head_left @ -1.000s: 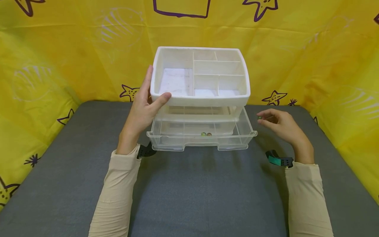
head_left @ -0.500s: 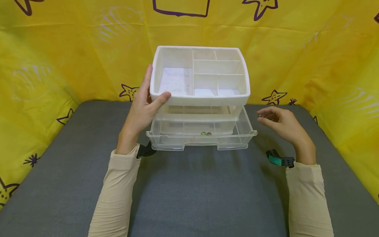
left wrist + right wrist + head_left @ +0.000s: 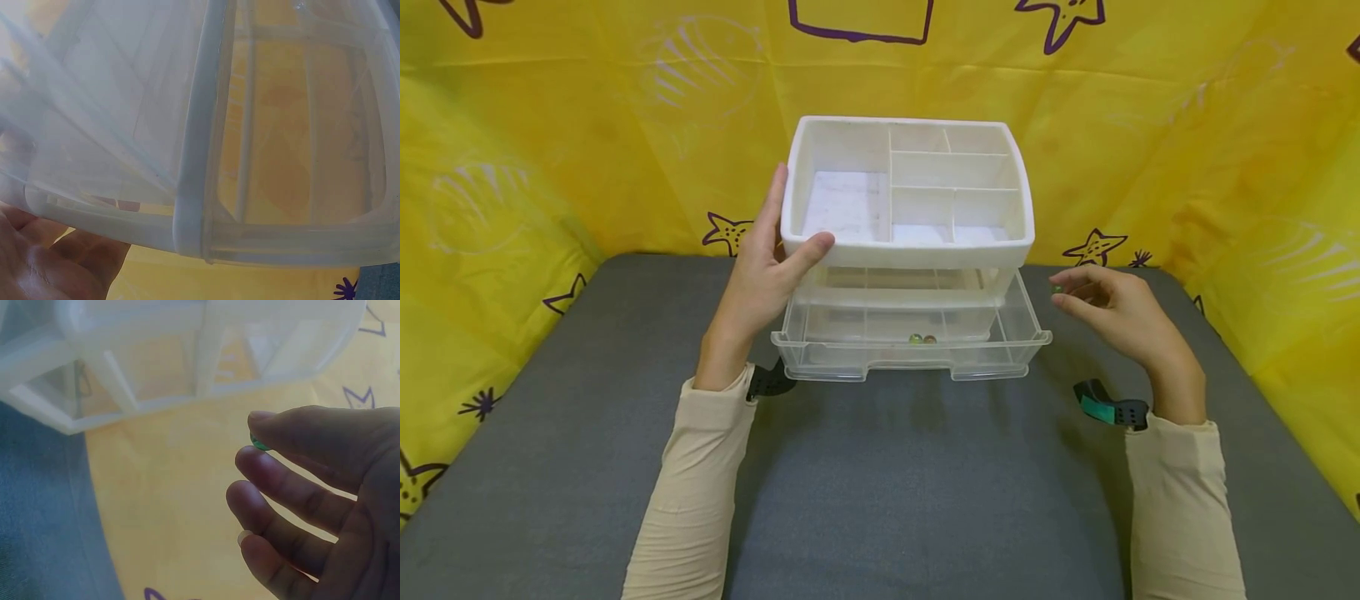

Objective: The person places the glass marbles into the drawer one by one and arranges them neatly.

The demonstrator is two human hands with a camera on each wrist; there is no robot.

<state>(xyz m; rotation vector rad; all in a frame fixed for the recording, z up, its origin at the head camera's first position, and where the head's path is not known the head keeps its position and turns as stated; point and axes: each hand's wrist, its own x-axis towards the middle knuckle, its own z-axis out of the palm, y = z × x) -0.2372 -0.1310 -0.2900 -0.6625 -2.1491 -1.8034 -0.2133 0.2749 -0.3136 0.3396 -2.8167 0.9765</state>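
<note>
A white drawer organizer (image 3: pixel 910 257) with a divided top tray stands at the back of the table. Its clear lower drawer (image 3: pixel 820 357) is pulled out toward me, and two marbles (image 3: pixel 916 339) lie side by side in it. My left hand (image 3: pixel 760 271) grips the organizer's left side, thumb over the front rim of the top tray. Right of the organizer, my right hand (image 3: pixel 1116 312) pinches a green marble (image 3: pixel 259 442) between thumb and fingertips, apart from the drawer. In the right wrist view the marble is mostly covered by the fingers.
A grey cloth covers the table (image 3: pixel 880 483). Behind it and along both sides hangs a yellow curtain (image 3: pixel 587 125) with starfish and fish drawings. The drawer's front edge juts out over the table.
My right hand has risen slightly, away from the table's front, still pinching the green marble. The left hand, organizer and drawer stay where they were.
</note>
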